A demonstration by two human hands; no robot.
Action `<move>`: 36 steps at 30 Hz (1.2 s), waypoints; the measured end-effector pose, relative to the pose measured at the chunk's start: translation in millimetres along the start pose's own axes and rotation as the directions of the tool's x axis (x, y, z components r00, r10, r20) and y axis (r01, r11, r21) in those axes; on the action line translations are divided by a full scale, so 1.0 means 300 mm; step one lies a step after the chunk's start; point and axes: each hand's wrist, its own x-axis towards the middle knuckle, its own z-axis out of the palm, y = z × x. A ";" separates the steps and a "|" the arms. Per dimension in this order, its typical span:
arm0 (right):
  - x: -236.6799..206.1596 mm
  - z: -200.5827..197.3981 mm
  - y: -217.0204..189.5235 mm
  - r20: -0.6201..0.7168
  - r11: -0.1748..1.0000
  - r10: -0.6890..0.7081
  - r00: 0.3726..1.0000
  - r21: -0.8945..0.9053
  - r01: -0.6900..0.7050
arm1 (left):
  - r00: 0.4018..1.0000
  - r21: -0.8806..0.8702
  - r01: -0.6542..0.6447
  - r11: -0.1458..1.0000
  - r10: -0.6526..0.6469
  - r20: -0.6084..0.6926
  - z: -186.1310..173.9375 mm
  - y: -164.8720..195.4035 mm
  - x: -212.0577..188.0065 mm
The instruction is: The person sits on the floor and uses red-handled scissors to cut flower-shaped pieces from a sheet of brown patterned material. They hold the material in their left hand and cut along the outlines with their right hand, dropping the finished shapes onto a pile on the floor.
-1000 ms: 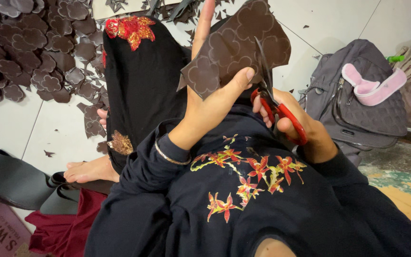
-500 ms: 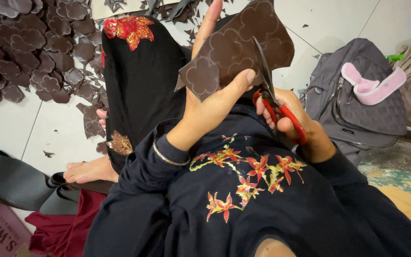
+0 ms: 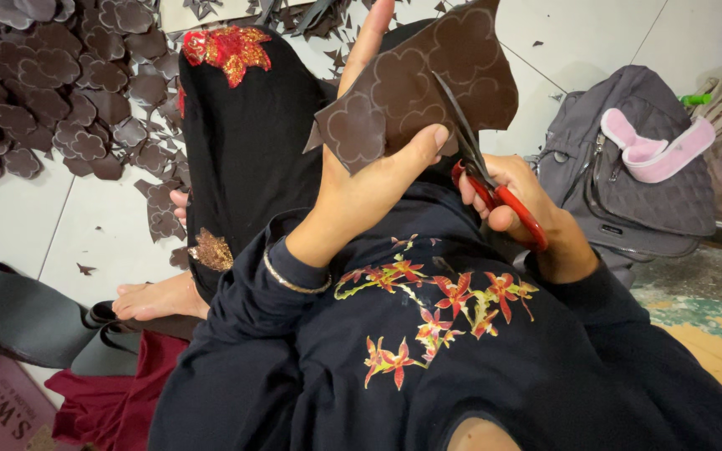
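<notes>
Sheet: brown sheet (image 3: pixel 428 83) of thin stiff material, marked all over with scalloped flower outlines, held up in the air above the person's lap, between the two hands.
Left hand: left hand (image 3: pixel 369 179) grasping the sheet at its lower edge, thumb pressed on the near face, forefinger pointing straight up behind the sheet.
Right hand: right hand (image 3: pixel 516 196) clenched through the red handles of the scissors (image 3: pixel 482 171), just to the right of the left hand and touching the sheet's lower right edge.
Scissors: dark blades rise up and away from the right hand, lying against the sheet's right part; I cannot tell how far apart the blades stand.
Bracelet: thin metal bracelet (image 3: pixel 294 282) around the left wrist, at the cuff of the dark sleeve.
Clothing: dark top with red and yellow flower embroidery (image 3: pixel 436 305) below both hands; black fabric over the legs beyond the left hand.
Cut pieces: pile of brown flower shapes (image 3: pixel 52 83) on the white tiled floor (image 3: pixel 60 225), well to the left of the left hand.
Bag: grey quilted bag (image 3: pixel 628 175) on the floor to the right of the right hand, with a pink visor (image 3: pixel 658 150) lying on top.
Foot: bare foot (image 3: pixel 156 296) on the floor, below and left of the left hand.
</notes>
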 end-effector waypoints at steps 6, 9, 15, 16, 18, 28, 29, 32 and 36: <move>0.009 0.022 -0.028 0.052 0.997 -0.022 0.998 0.068 0.019 | 0.997 -0.050 0.047 0.998 -0.044 0.065 -0.014 0.002 0.002; 0.014 0.031 -0.027 0.030 0.996 -0.008 1.000 0.084 0.005 | 0.996 -0.048 0.039 0.998 -0.035 0.084 -0.017 0.000 0.001; 0.004 0.041 0.011 0.002 0.985 0.003 1.000 0.173 -0.004 | 0.996 -0.041 0.034 0.999 -0.031 0.078 -0.013 -0.003 0.005; 0.003 0.039 0.018 0.001 0.986 -0.010 1.000 0.169 0.010 | 0.996 -0.040 0.040 0.998 -0.037 0.075 -0.012 -0.002 0.006; 0.001 0.039 0.032 -0.002 0.986 -0.039 0.999 0.160 0.039 | 0.996 -0.072 0.060 0.996 -0.055 0.075 -0.015 0.002 0.006; -0.001 0.067 0.044 -0.087 0.940 0.050 0.995 0.342 -0.017 | 0.961 -0.326 0.199 0.924 -0.249 -0.117 0.022 -0.103 0.011; 0.003 0.071 0.037 -0.084 0.938 0.053 0.995 0.347 -0.021 | 0.959 -0.350 0.183 0.919 -0.245 -0.141 0.023 -0.118 0.011; 0.007 0.084 0.001 -0.081 0.936 0.021 0.996 0.352 0.009 | 0.931 -0.446 0.197 0.873 -0.309 -0.194 0.020 -0.145 0.005; 0.018 0.058 -0.082 0.076 0.957 -0.112 0.991 0.277 0.087 | 0.908 -0.391 0.155 0.907 -0.287 -0.305 0.010 -0.162 0.014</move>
